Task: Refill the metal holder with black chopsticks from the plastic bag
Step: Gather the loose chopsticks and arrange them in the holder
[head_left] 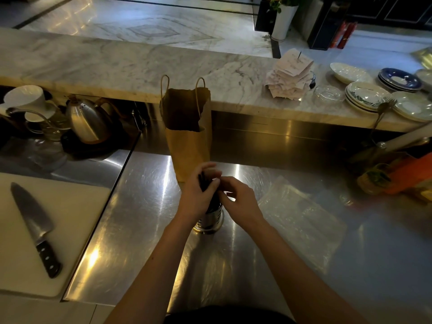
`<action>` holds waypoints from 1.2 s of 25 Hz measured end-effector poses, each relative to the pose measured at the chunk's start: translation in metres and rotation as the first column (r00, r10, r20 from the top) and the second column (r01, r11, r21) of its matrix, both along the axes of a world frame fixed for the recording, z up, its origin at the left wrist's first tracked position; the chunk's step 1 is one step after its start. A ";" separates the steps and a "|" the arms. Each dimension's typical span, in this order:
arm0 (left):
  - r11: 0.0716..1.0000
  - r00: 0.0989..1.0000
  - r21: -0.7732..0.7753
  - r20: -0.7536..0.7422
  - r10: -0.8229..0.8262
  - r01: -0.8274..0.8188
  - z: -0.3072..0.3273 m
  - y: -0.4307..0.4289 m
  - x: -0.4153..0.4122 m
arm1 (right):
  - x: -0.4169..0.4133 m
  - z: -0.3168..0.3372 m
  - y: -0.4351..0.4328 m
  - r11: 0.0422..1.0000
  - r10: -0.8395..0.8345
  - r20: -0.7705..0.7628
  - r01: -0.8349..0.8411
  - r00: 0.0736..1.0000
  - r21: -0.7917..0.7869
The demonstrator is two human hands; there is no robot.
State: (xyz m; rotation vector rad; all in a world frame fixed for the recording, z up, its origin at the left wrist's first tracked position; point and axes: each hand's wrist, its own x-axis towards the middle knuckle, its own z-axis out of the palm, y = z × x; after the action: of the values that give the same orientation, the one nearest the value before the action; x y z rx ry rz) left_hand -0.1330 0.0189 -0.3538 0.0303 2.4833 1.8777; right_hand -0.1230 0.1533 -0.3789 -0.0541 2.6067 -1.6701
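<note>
A perforated metal holder [208,221] stands upright on the steel counter [145,230], mostly hidden behind my wrists. Black chopsticks [203,183] rise out of it as a bundle. My left hand [197,195] is wrapped around the bundle's upper part. My right hand [238,202] touches the same bundle from the right, its fingertips meeting the left thumb. A clear plastic bag [301,220] lies flat on the counter to the right of the holder, and I cannot tell whether it holds anything.
A brown paper bag [189,141] stands just behind the holder. A knife [35,225] lies on a white cutting board [77,213] at left. A kettle [86,120] sits back left. Stacked plates [367,94] and receipts [289,76] are on the marble ledge at right.
</note>
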 end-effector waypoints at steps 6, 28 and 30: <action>0.963 0.962 -0.254 -0.272 0.020 -0.092 -0.001 -0.006 -0.007 | 0.001 0.007 -0.004 0.999 0.032 -0.039 -0.032 0.999 -0.004; 0.907 0.926 -0.416 -0.365 -0.101 -0.065 -0.005 0.029 0.034 | 0.029 0.001 0.051 0.959 -0.272 -0.119 0.280 0.955 0.055; 0.945 0.921 -0.326 -0.367 -0.128 0.001 -0.008 0.051 0.048 | 0.033 -0.002 0.073 0.930 -0.344 -0.130 0.357 0.930 0.091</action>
State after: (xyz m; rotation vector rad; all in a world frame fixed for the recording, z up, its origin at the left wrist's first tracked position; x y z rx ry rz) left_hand -0.0850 0.0702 -0.3618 0.5164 2.9687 1.5389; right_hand -0.0898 0.2267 -0.3813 0.3556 2.9310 -1.6501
